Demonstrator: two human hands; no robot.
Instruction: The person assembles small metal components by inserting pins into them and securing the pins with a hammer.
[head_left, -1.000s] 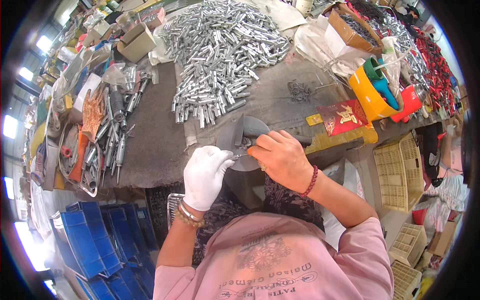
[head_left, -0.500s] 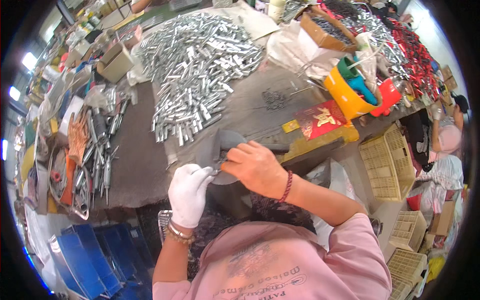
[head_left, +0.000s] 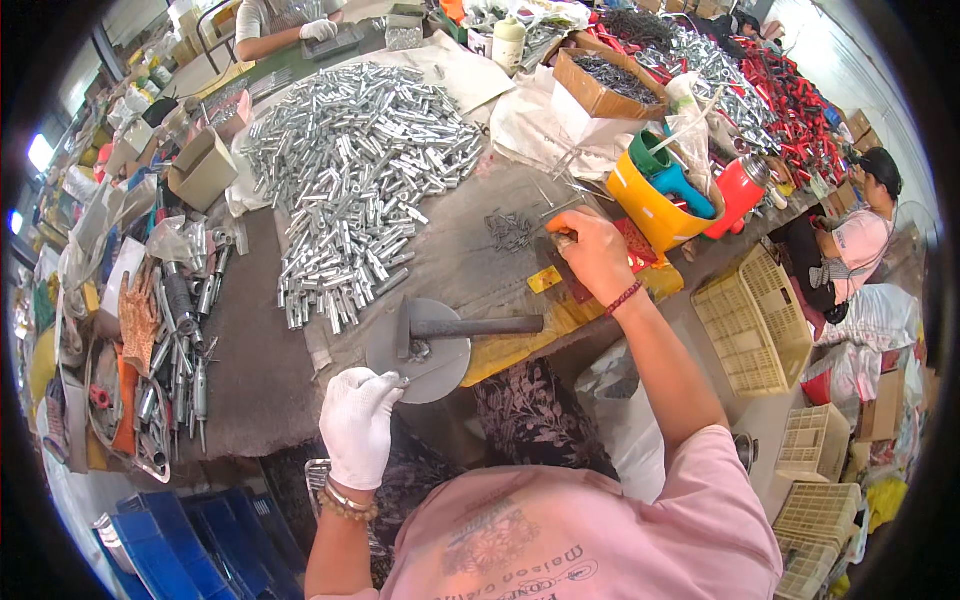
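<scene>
white-gloved left hand [head_left: 358,425] pinches a small metal piece [head_left: 398,380] at the round disc [head_left: 418,350]; bare right hand [head_left: 590,255] closes over small pins [head_left: 510,230].

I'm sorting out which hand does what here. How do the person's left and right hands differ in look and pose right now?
The left hand wears a white glove; the right hand is bare, with a red cord bracelet at the wrist. The left hand is drawn in close to the body at the edge of the round grey metal disc; the right hand is stretched far forward near the small pile of dark nails. Both pinch something small.
</scene>
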